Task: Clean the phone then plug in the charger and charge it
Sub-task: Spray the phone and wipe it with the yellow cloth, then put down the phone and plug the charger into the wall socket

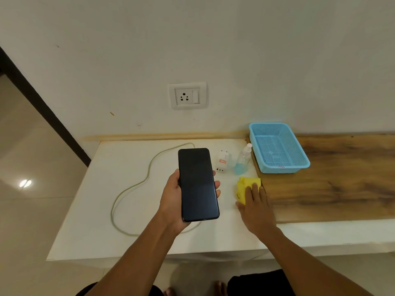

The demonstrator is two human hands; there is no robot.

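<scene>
My left hand (171, 201) holds a black phone (197, 184) above the white table, screen up and dark, fingers curled round its edges. My right hand (254, 204) lies flat with straight fingers on a folded yellow cloth (245, 185) at the table's right side. A white charger adapter (222, 162) stands behind the phone, its pale cable (132, 189) looping across the table to the left. A small spray bottle (242, 161) with blue liquid stands next to the adapter. On the wall above is a white socket (184, 96) with a switch.
A light blue mesh basket (299, 154) sits on a wooden board (333, 182) to the right, against the wall. The white table (102, 210) ends at a front edge near my knees; tiled floor lies to the left.
</scene>
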